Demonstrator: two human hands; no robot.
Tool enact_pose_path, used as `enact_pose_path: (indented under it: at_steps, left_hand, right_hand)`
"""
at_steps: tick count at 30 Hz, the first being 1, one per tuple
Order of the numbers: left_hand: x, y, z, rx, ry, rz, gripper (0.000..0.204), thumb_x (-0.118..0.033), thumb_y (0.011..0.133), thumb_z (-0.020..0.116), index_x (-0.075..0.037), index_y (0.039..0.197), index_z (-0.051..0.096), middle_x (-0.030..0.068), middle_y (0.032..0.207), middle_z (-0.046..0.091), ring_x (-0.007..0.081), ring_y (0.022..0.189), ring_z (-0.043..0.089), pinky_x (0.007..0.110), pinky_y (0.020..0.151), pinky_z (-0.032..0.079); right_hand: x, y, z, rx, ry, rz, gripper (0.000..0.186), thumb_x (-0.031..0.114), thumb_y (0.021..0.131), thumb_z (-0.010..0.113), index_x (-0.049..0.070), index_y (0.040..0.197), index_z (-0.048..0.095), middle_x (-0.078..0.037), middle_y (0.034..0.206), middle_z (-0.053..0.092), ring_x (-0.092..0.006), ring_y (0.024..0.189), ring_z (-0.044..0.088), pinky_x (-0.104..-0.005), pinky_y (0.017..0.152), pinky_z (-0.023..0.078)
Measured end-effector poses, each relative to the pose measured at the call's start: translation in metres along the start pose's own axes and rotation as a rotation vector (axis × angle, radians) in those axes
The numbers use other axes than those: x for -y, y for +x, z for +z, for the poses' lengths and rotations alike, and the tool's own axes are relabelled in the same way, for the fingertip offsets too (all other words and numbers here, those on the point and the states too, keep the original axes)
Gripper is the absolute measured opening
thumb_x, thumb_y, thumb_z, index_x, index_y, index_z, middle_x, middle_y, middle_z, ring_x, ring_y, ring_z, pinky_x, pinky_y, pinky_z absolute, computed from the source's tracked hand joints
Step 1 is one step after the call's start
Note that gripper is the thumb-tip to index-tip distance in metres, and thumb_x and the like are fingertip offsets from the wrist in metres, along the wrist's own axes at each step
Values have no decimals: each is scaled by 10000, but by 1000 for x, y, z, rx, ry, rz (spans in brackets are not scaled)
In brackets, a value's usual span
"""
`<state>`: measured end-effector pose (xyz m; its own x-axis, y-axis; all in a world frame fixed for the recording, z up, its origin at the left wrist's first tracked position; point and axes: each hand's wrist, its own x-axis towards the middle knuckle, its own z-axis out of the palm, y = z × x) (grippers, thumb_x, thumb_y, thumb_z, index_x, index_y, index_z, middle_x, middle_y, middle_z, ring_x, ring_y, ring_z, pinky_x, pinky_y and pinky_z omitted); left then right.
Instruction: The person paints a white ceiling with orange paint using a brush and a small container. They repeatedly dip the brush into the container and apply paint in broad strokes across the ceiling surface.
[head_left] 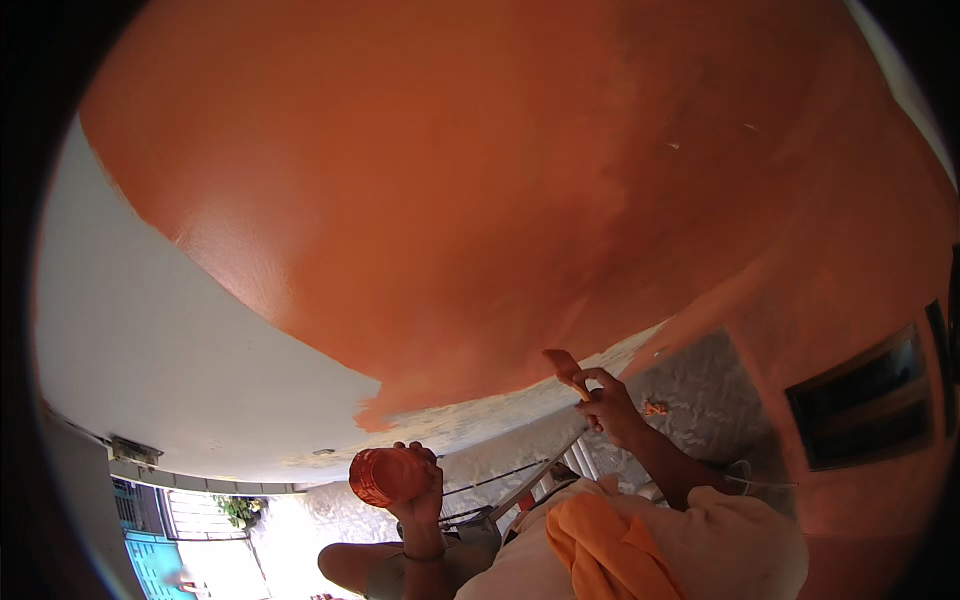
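My left hand grips a small orange-red paint container from its right side, held out at the lower middle. Paint of the same colour coats its outside; how full it is I cannot tell. In my right hand is a paintbrush, pinched by its light handle between thumb and fingers. Its paint-covered bristles point up and left, close to the lower edge of the orange-painted wall; whether they touch it I cannot tell. Below that edge runs a pale, patchy strip.
White wall borders the orange on the left. Beneath me show parts of a ladder and rough grey ground. A dark-framed window is at the right. A bright opening with a blue gate and a plant lies lower left.
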<state>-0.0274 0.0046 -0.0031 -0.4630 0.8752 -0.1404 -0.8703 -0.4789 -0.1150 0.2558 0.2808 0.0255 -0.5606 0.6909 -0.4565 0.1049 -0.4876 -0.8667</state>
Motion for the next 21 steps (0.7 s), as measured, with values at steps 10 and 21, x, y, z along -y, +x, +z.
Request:
enact_pose_path:
  at_steps: [10,21]
  left_hand:
    - [-2,16,0,41,56,-18,504,-394,1028,682,-66,1405,619,189,1369,610,366,1302,587,543,1050,549]
    - [-22,18,-30,20,49,21,527,-409,986,724,-84,1389,624,175,1368,614,353,1304,579,524,1025,563]
  right_hand:
    - [53,1,5,316,146,-340,745,-89,818,819,45,1495,540,-68,1035,660,-245,1015,756,-372,892,617]
    - [60,49,-1,-515,-497,-1075,328,261,1079,699,54,1332,677,-32,990,676,-159,812,684,-298,778,557]
